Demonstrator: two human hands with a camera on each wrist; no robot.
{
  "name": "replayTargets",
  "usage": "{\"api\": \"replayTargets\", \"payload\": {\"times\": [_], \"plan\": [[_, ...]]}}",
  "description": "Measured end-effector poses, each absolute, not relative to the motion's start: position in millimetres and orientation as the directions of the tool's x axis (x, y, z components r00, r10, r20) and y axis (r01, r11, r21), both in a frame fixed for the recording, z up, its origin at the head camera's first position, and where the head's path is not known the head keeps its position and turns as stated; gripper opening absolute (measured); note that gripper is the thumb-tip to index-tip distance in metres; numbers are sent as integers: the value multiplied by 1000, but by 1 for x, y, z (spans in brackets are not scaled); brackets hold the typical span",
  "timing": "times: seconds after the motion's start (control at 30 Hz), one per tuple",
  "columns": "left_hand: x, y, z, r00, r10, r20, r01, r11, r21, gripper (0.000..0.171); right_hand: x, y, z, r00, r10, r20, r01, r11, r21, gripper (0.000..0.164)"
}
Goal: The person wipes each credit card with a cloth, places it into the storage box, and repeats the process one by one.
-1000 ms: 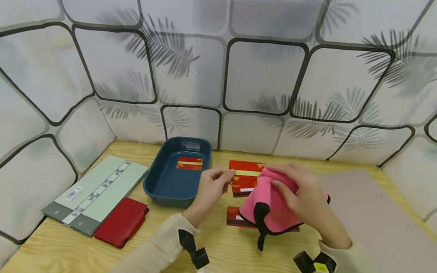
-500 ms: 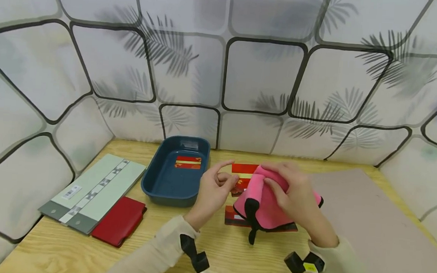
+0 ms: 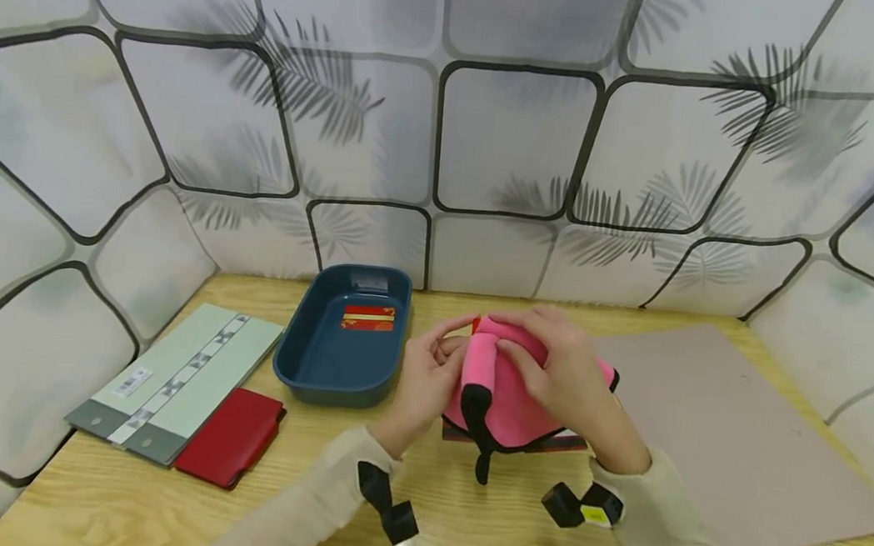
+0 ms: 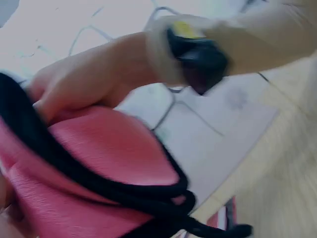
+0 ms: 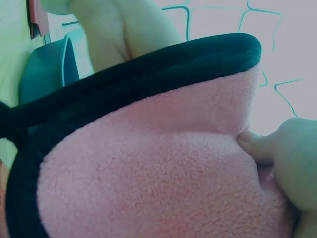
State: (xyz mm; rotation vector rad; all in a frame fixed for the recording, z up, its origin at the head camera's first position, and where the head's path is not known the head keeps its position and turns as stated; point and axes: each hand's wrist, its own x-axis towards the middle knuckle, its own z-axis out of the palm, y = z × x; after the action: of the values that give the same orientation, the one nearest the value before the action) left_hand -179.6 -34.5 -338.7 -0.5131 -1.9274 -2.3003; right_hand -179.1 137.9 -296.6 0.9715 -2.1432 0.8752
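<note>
In the head view, a pink fleecy cloth with black edging and a black hanging loop is bunched over the table in front of me. My right hand grips its folded top, thumb dug into the pile. My left hand has its thumb and index finger right at the cloth's left side; I cannot tell whether they pinch it. Beneath the cloth, a strip of red card shows; a red sliver peeks out by the left index fingertip. Both wrist views are largely filled by the cloth, its black border crossing the right one.
Left of the hands stands a dark blue tray with a red and gold card inside. A pale green folder and a red wallet-like cover lie farther left. At the right is a flat greyish-pink board.
The right hand has moved left with the cloth, covering most of the red cards. The left hand let go of the card's edge and now meets the cloth. The head view has shifted slightly.
</note>
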Motion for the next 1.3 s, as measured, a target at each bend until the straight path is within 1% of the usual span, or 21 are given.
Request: {"api": "replayTargets", "payload": {"times": [0.13,0.3,0.5,0.7,0.9,1.03,1.3], "plan": [[-184,-44,-331,-940,223,257,213,-204,956,38,-177,136,-295,-543,-384,747,-804,494,-330,34],[-185,-41,-330,-937,280,208,148,-222,964,39,-171,147,-293,-583,-388,714,-785,497,-371,37],[-183,-32,-331,-948,252,193,131,-244,961,39,-171,164,-290,-603,-392,695,-771,511,-381,39],[-178,-40,-333,-955,232,182,124,-241,962,40,-172,174,-289,-636,-394,664,-745,538,-395,39],[-178,-49,-338,-950,235,208,131,-304,944,41,-175,182,-289,-610,-379,695,-754,548,-363,41],[-177,-50,-340,-951,239,197,116,-316,942,42,-176,182,-291,-586,-379,716,-772,531,-350,42],[-179,-48,-337,-951,266,159,97,-232,968,41,-175,164,-297,-583,-409,702,-780,524,-343,36]]}}
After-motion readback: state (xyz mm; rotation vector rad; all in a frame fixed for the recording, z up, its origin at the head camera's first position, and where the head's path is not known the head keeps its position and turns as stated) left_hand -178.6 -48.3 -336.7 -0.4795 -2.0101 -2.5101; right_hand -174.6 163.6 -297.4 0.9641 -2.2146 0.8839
